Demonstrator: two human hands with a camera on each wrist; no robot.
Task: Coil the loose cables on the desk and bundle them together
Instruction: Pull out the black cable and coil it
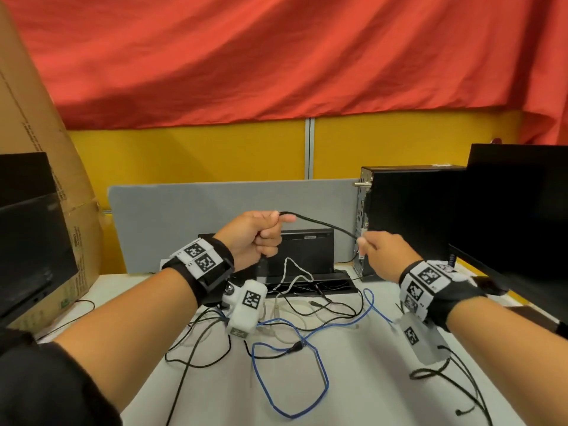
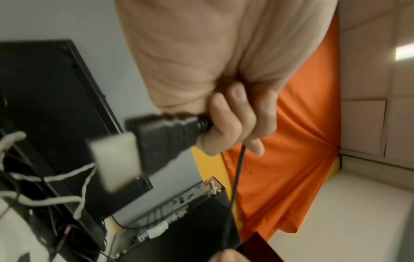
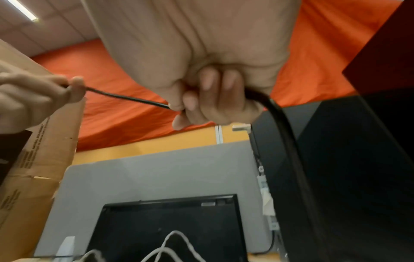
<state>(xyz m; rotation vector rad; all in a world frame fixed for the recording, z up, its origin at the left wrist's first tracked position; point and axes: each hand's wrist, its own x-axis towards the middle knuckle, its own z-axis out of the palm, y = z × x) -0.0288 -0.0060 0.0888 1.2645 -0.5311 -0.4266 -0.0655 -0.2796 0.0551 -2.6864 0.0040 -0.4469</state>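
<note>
Both hands are raised above the white desk (image 1: 353, 379), in front of the grey divider panel (image 1: 190, 210), with one black cable (image 1: 322, 223) stretched between them. The left hand (image 1: 252, 238) is curled into a fist around this cable: the cord leaves the fist between thumb and forefinger toward the right hand, and the wrist view shows the cable's black plug (image 2: 170, 133) sticking out just below the curled fingers (image 2: 233, 124), with a blurred pale end piece beyond it. The right hand (image 1: 385, 256) is likewise closed around the same cable, fingers (image 3: 210, 99) wrapped tight, the cord entering from the left hand's side and leaving thicker on the far side of the fist, down past the black computer tower (image 1: 408, 222). Below the hands, on the desk in front of the divider panel, other cables lie loose and tangled: a blue cable (image 1: 319, 373) in a wide loop, thin black ones crossing it, and a white cable (image 1: 295, 272) nearer the panel.
</note>
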